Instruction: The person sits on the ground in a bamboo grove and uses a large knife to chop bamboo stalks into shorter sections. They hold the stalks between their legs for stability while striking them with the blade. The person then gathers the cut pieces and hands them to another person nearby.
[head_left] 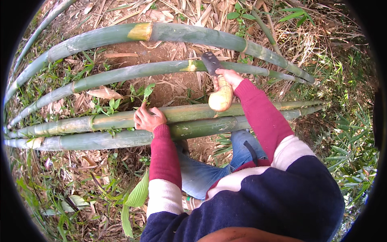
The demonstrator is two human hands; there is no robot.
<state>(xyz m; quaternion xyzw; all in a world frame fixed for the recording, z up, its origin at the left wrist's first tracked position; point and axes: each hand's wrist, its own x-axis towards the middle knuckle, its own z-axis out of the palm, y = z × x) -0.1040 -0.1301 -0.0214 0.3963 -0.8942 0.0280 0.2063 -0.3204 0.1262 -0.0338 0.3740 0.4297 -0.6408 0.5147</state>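
Observation:
My right hand (pixel 229 79) is closed round a machete near the base of its blade, above the bamboo. The machete's pale, bulbous wooden handle (pixel 221 100) points back toward me. Its dark blade (pixel 210 63), pierced with small holes, points away over a thinner green bamboo pole (pixel 133 71). My left hand (pixel 149 118) presses on a yellowish-green bamboo pole (pixel 189 113), its fingers curled over the far side. A leafy sprig (pixel 148 90) stands just beyond those fingers. Against that pole's near side lies a greener bamboo pole (pixel 113 140).
A thick bamboo pole (pixel 189 32) with a yellow-brown joint curves across the far side. Dry leaves and husks (pixel 169 10) litter the brown soil. Green undergrowth (pixel 350 149) grows at the right, and a broad pleated leaf (pixel 138 191) lies near my left arm.

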